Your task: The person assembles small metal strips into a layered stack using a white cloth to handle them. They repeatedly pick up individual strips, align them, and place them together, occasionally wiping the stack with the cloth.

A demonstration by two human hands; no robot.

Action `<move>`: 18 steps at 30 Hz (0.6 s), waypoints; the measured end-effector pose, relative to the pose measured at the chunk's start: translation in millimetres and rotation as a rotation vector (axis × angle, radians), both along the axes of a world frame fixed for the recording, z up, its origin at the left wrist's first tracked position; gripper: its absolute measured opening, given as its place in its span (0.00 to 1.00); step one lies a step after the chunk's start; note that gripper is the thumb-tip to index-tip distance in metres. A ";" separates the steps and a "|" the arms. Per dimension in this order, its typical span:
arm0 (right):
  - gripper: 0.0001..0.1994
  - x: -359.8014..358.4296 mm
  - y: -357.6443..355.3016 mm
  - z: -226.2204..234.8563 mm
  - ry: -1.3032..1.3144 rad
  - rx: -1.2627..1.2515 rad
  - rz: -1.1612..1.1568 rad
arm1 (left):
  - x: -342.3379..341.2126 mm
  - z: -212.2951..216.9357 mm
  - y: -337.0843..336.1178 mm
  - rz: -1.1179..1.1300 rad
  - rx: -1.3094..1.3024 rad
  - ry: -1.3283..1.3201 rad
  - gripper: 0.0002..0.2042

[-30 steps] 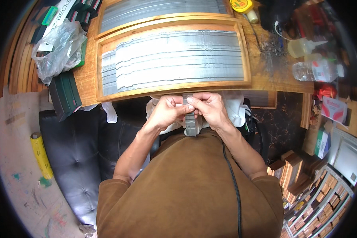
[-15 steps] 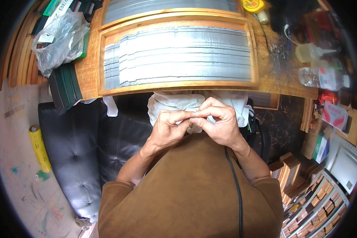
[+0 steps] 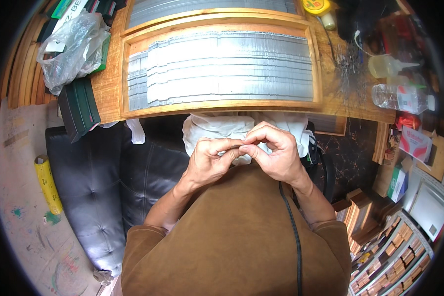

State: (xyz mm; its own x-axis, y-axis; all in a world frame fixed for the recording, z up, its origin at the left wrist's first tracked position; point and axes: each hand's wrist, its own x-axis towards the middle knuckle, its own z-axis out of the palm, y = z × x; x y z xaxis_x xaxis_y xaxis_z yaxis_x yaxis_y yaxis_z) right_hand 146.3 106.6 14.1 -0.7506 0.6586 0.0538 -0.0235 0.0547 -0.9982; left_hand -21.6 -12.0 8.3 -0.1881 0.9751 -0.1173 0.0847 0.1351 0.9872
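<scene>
L hand and R hand meet at chest level, fingertips pinched together on a small item; too small to identify. Both hands curled shut around it, knuckles up. Position: just over the white cloth in the lap, below the front edge of the wooden tray w/ rows of thin metal strips. Black padded seat to person's left.

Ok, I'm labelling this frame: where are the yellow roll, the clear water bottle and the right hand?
yellow roll (image 3: pixel 48 183), head view, middle of its side.
clear water bottle (image 3: pixel 398 97), head view, its body.
right hand (image 3: pixel 276 153), head view, back of the hand.
</scene>
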 end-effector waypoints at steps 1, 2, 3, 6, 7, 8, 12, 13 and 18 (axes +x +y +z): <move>0.05 -0.5 0.9 1.7 -0.008 0.015 0.005 | -0.4 1.2 0.5 -0.003 0.001 0.006 0.09; 0.05 -0.9 1.4 3.1 -0.016 0.031 0.010 | -0.5 2.2 0.7 -0.004 -0.006 0.011 0.09; 0.05 -1.1 1.6 3.8 -0.023 0.041 0.012 | -0.5 3.1 0.9 -0.004 -0.013 0.015 0.09; 0.05 -1.7 1.7 5.4 -0.033 0.065 0.018 | 0.1 2.5 0.0 0.003 -0.012 0.015 0.09; 0.05 -1.9 1.7 5.9 -0.032 0.067 0.018 | 0.5 1.8 -0.2 0.005 -0.007 0.012 0.09; 0.05 -1.9 1.6 6.1 -0.032 0.070 0.017 | 1.0 1.3 -0.2 0.009 0.003 0.009 0.09; 0.05 -0.5 0.9 3.4 -0.025 0.077 0.016 | 2.2 1.6 -0.2 0.013 0.023 0.007 0.08; 0.05 -0.4 0.9 3.5 -0.024 0.079 0.016 | 2.2 2.2 -0.1 0.012 0.023 0.009 0.08; 0.05 0.4 0.5 3.1 -0.021 0.078 0.019 | 2.3 3.4 -0.1 0.004 0.007 0.006 0.08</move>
